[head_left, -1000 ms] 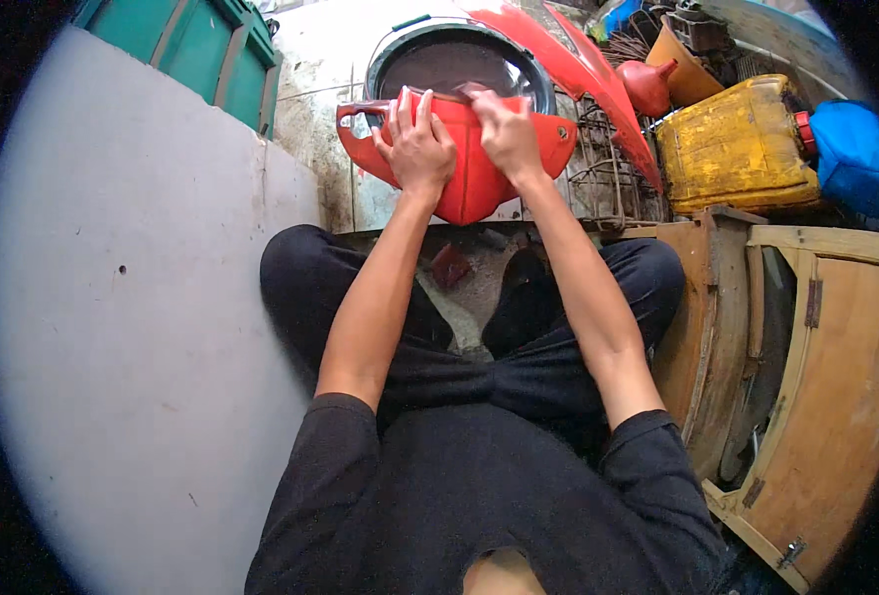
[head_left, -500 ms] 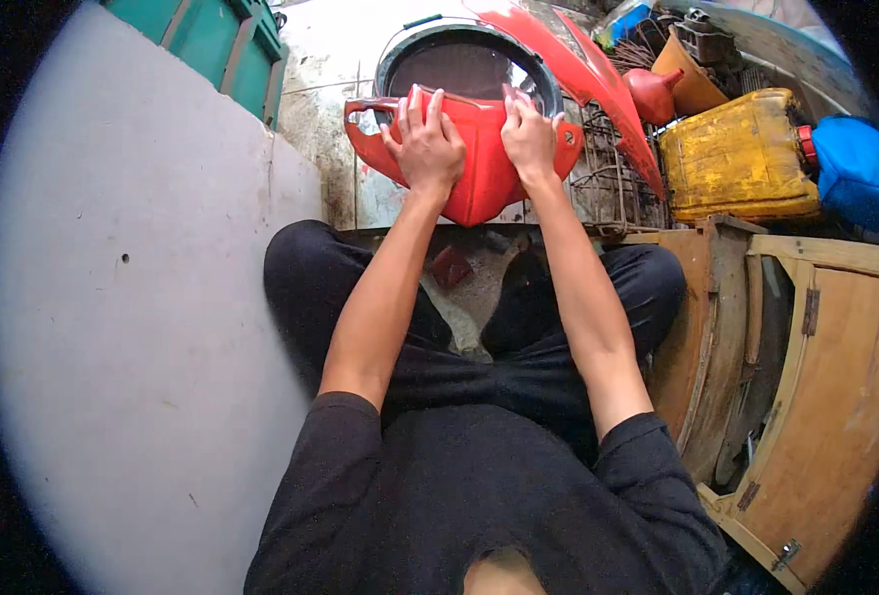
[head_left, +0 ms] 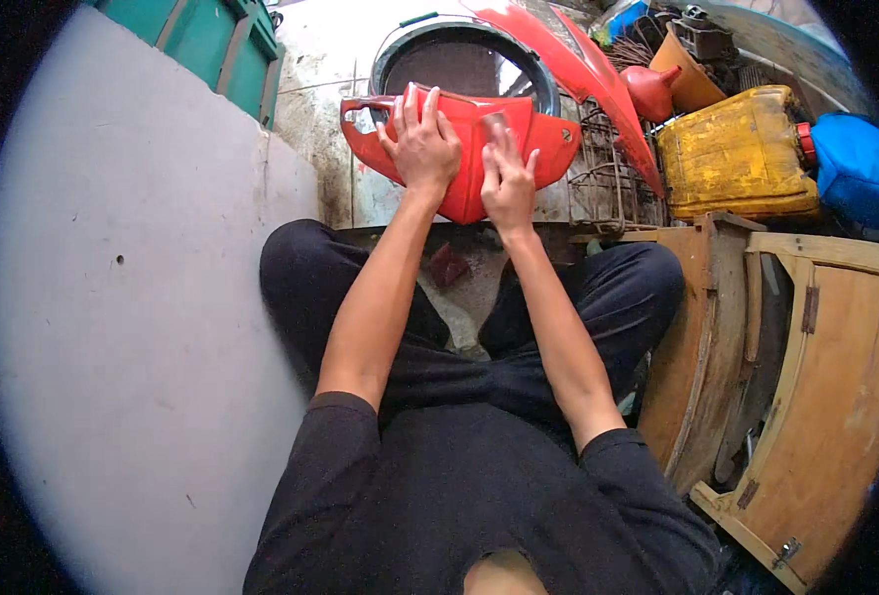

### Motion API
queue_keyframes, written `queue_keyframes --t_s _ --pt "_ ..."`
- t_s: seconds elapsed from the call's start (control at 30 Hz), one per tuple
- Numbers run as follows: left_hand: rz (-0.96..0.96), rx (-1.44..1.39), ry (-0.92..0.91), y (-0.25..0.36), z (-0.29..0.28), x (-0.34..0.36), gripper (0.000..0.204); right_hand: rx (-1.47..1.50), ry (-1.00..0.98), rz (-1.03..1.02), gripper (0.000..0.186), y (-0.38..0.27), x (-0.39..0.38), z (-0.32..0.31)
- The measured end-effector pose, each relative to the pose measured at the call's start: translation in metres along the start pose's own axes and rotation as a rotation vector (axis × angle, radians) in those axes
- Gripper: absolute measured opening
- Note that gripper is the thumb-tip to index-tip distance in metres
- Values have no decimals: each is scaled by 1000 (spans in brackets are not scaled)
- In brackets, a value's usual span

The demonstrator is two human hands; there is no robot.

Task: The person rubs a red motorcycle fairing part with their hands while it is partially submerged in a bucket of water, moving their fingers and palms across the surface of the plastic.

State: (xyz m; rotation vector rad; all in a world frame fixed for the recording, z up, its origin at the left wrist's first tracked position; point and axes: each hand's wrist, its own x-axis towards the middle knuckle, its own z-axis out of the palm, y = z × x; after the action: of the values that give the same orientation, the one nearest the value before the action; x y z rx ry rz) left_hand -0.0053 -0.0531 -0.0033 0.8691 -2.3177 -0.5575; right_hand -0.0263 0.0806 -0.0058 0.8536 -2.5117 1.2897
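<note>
A glossy red plastic fairing panel (head_left: pixel 467 196), pointed toward me and with a hole near each end, leans at the near rim of a black bucket (head_left: pixel 548 94). My left hand (head_left: pixel 422 154) lies on the panel's left half, fingers stretched out and slightly spread over its surface. On the right half, my right hand (head_left: pixel 509 188) presses a small grey-brown piece of sandpaper (head_left: pixel 496 125) under its fingers. The hand is slightly blurred. Dark water fills the bucket, and its wire handle rests at the far side.
To the right lie another long red panel (head_left: pixel 598 84), a wire rack (head_left: pixel 606 183), a red funnel (head_left: pixel 649 91) and a yellow jerrycan (head_left: pixel 732 154). A wooden cabinet (head_left: pixel 826 387) stands nearer. On the left is a pale board (head_left: pixel 162 268). A dark red pad (head_left: pixel 448 266) lies between my legs.
My right hand has slid from the panel's upper right edge toward me and left, near its middle. The left hand stays almost where it was on the panel.
</note>
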Motion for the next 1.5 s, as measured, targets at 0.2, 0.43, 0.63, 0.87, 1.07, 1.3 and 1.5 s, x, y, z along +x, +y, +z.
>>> queue_keyframes --t_s 0.2,0.43,0.63,0.87,1.07,1.3,1.5 --pt "11 16 5 -6 1 1 42 -26 -120 -64 35 -13 -11 -5" --pt "3 13 6 -5 0 0 42 -92 -108 -41 40 -17 -16 -5" --pt "2 27 11 -4 -1 0 42 -72 -92 -23 41 -9 -28 -4" --pt "9 29 7 -5 1 1 42 -87 -60 30 38 -22 -45 14" --pt "2 20 -3 -3 1 -3 42 -83 56 27 41 -19 -23 7" --pt "9 26 8 -1 1 0 42 -107 -79 -77 45 -4 -22 -8" --pt "5 29 8 0 0 0 42 -59 -21 -6 41 -6 -27 -7"
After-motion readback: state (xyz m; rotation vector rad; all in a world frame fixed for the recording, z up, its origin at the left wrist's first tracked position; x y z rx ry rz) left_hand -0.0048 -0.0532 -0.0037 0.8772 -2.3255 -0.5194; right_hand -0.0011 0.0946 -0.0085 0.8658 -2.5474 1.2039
